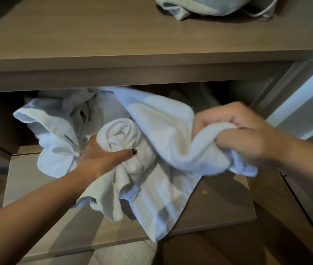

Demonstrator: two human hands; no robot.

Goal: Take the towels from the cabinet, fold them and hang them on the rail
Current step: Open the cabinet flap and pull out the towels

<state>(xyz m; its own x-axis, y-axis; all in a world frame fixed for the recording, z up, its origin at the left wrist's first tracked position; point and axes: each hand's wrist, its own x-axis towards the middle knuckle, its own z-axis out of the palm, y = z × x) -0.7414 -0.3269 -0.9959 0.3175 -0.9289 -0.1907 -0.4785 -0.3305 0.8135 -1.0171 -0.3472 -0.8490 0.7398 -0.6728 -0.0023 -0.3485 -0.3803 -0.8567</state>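
A heap of crumpled white towels (pixel 60 119) lies in the open cabinet shelf (pixel 113 234). My left hand (pixel 102 155) grips a bunched, rolled white towel (pixel 119 136) at the middle of the heap, thumb across its front. My right hand (pixel 243 131) grips the thick edge of a second white towel (pixel 161 115) and holds it lifted to the right; its far end trails back under the upper shelf. A thinner striped cloth (pixel 163 203) hangs over the shelf's front edge. No rail is in view.
A wide wooden shelf (pixel 113 44) runs above the opening, with a pale green cloth (pixel 190 6) and a white cord on it at the top right. A white cabinet door edge (pixel 304 104) stands at the right. Wooden floor shows below.
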